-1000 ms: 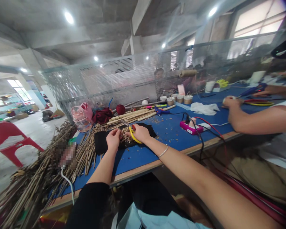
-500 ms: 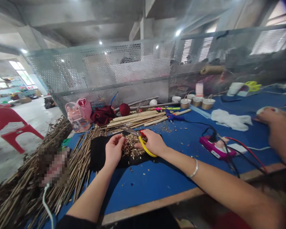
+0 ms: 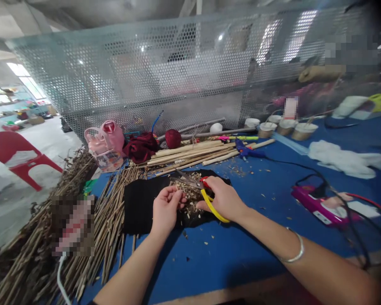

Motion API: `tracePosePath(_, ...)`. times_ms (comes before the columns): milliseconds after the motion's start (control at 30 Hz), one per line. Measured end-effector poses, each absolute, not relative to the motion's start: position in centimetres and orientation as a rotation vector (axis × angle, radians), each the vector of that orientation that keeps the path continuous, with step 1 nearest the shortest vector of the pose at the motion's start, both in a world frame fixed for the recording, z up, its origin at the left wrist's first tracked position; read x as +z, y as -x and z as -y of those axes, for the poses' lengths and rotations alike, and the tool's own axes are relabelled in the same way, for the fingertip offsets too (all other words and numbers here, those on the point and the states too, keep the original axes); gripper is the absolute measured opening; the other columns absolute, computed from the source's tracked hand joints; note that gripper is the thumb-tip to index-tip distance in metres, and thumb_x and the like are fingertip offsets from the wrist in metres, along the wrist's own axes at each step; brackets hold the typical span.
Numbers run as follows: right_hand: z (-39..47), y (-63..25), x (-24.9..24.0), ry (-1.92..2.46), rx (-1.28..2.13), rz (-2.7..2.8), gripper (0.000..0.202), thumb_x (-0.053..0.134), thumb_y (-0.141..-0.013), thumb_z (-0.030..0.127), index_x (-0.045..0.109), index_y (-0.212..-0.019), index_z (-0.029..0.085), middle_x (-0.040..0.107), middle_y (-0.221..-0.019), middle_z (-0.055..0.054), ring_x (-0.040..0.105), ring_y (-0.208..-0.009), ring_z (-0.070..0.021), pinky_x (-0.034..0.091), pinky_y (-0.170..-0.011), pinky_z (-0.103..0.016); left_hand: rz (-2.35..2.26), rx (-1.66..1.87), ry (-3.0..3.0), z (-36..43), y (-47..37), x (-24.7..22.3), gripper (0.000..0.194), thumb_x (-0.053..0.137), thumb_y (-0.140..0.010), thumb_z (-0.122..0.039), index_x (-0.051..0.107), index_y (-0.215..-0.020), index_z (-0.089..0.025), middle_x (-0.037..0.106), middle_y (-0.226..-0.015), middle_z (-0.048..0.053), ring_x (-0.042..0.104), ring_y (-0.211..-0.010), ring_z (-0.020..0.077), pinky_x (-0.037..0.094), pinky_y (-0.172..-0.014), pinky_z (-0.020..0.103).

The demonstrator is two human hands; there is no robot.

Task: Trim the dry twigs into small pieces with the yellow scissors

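My right hand (image 3: 224,199) is wrapped round a pair of scissors (image 3: 213,206) with yellow and red handles. The blades point up and left, above a pile of small pale cut pieces (image 3: 193,200). Just left of the blades, my left hand (image 3: 167,208) is closed, thumb against fingers, at the edge of the pile. What it pinches is too small to make out. Beneath the pile and both hands lies a black cloth (image 3: 138,207) on the blue table (image 3: 203,262).
Thin brown stalks (image 3: 109,228) are heaped at left. Peeled sticks (image 3: 190,150) lie behind the cloth, with a blue glue gun (image 3: 246,150) and a dark red yarn ball (image 3: 173,139). A purple power strip (image 3: 320,207) with cables sits right. Behind rises a perforated metal screen (image 3: 146,80).
The view has tipped down and turned left, so things appear farther right. Both hands remain at the pile, with the scissors still held. Another person's hand at the right has mostly left the picture.
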State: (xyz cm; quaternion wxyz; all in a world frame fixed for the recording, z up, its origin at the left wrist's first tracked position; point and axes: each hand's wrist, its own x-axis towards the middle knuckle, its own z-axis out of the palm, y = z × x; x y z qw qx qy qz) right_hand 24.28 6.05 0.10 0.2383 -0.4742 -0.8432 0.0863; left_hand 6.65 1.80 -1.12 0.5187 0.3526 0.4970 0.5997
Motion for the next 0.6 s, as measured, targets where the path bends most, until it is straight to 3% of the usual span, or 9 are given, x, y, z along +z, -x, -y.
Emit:
tracePosePath(233, -6.9, -22.8, -0.1, 1.148, 0.192, 2.331, 0.05, 0.065, -0.061, 0.051, 0.049, -0.095, 0.018, 0.053, -0.096, -0.009, 0.048, -0.09, -0.0241, 0.039, -0.08, -0.034, -1.15, 1.467, -0.804, -1.8, -6.6, -1.3, 0.032, 0.072, -0.058, -0.032, 0.057, -0.08, -0.014, 0.066, -0.069, 0.004, 0.062, -0.063, 0.0125, 0.047, -0.054, 0.02)
tracePosePath(600, -6.7, -21.8, 1.6, 1.055, 0.116, 2.089, 0.039, 0.047, -0.078, 0.052, 0.051, -0.089, 0.015, 0.054, -0.083, -0.009, 0.05, -0.076, -0.0191, 0.041, -0.07, -0.028, -1.194, 1.627, -0.97, -3.5, -6.0, 0.3, 0.02, 0.065, -0.066, -0.025, 0.062, -0.08, -0.012, 0.061, -0.07, 0.003, 0.055, -0.059, 0.01, 0.044, -0.051, 0.021)
